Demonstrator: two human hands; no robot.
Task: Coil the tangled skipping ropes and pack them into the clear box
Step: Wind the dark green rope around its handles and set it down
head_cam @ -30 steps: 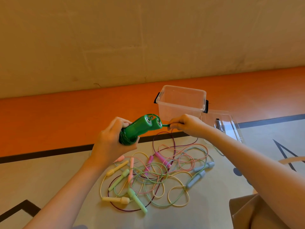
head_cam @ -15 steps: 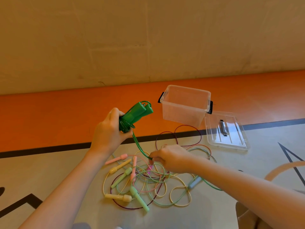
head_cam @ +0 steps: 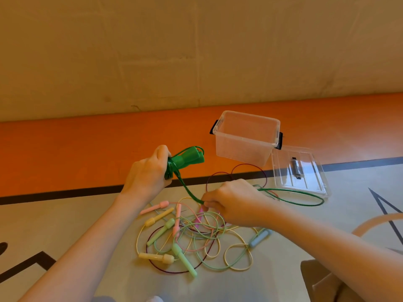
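Above the tangled pastel ropes (head_cam: 196, 236), left hand (head_cam: 146, 177) grips green handles (head_cam: 187, 159); right hand (head_cam: 231, 201) pinches their glittery cord (head_cam: 305, 192).

There is one view only, from a camera on the person's head, close above the work. It faces forward and down across the floor (head_cam: 65, 225), with the wall (head_cam: 196, 51) at the far side.

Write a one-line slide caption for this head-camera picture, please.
Left hand grips the green handles while right hand pinches the green rope above the tangled pile; clear box stands open.
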